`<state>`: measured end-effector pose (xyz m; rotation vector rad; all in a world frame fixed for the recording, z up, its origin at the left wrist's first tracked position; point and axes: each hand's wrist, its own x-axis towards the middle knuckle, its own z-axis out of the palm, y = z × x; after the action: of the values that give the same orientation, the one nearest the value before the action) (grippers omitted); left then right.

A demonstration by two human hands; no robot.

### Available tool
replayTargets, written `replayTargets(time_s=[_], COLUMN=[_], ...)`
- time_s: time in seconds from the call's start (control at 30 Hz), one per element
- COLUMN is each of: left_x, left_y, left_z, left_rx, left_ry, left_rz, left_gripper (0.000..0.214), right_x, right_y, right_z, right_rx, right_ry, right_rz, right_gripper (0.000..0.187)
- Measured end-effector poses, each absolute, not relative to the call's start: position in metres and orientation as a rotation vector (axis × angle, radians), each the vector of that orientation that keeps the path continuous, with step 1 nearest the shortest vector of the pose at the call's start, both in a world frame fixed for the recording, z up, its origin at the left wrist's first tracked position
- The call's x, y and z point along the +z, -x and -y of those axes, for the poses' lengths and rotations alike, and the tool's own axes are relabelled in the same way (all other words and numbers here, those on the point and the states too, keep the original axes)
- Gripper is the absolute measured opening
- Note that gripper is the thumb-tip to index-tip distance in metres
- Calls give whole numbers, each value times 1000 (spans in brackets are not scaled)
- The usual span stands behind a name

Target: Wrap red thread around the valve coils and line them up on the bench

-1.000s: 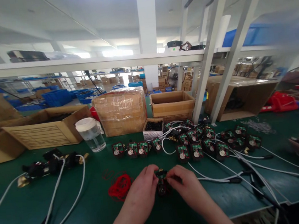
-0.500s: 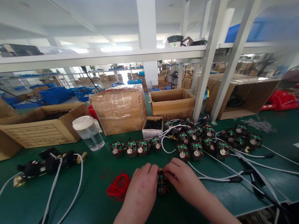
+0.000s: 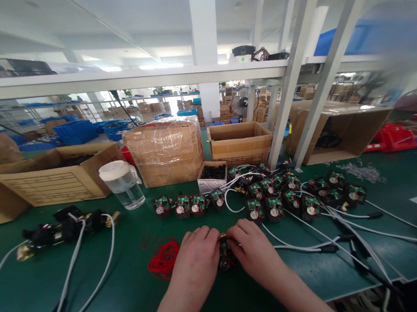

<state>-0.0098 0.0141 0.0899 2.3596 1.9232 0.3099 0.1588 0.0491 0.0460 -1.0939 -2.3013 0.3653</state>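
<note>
Between my two hands, a small black device with a green circuit board (image 3: pixel 225 258) rests on the green bench. My left hand (image 3: pixel 198 256) grips its left side with bent fingers. From the right, my right hand (image 3: pixel 253 245) pinches its top edge, where a bit of brass shows. My fingers cover much of the device. A tangle of thin red wire (image 3: pixel 164 261) lies just left of my left hand. Beyond my hands stands a row of similar circuit-board devices (image 3: pixel 198 205), and a larger group of them (image 3: pixel 274 208) spreads to the right.
White cables (image 3: pixel 304 249) run across the right of the bench. Black valve-like parts with cables (image 3: pixel 69 227) lie at the left, near a lidded plastic jug (image 3: pixel 124 187). Cardboard boxes (image 3: pixel 165 153) line the back, with a small box of black parts (image 3: pixel 213 173) before them.
My fingers have shifted slightly on the top of the device, and more of its brass part shows. At the far right, a dark blurred shape has left the printed sheet.
</note>
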Motion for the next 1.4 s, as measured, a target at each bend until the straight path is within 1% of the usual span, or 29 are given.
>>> replayTargets(time_s=[0.2,0.37,0.5,0.63,0.7,0.87,1.1,1.27,1.4], left_x=[89,84,76,69,66,64,57,56,56], left_y=[13,20,28,28,26,22,29,26,28], left_z=[-14,-11,-10,-9,-10,-12,-12,-13,-12], left_rx=[397,525,678,783,793,860,910,949,971], left_ry=[-2216,-2068,-1938,-1783,-1723,-1693,-1604,-1631,-1627], left_rz=[-1905,-1852,-1785,-1771,-1769,-1741,-1665,-1681,-1657], left_gripper=[18,20,24,20,18,16,21,15,25], right_x=[40,37,36,32,29,29,32,29,30], right_y=[-161,-166,-170,-169,-166,-162,-161,-158,-160], right_z=[-52,-55,-58,-59,-59,-60,-59,-59,-58], right_rx=[559,756,823,877,900,890,951,911,917], right_ry=[1078,1010,1014,1036,1046,1059,1082,1091,1075], right_rz=[2158,2017,1937,1919,1904,1911,1883,1883,1888], right_gripper=[23,17,17,13,10,11,6,8,7])
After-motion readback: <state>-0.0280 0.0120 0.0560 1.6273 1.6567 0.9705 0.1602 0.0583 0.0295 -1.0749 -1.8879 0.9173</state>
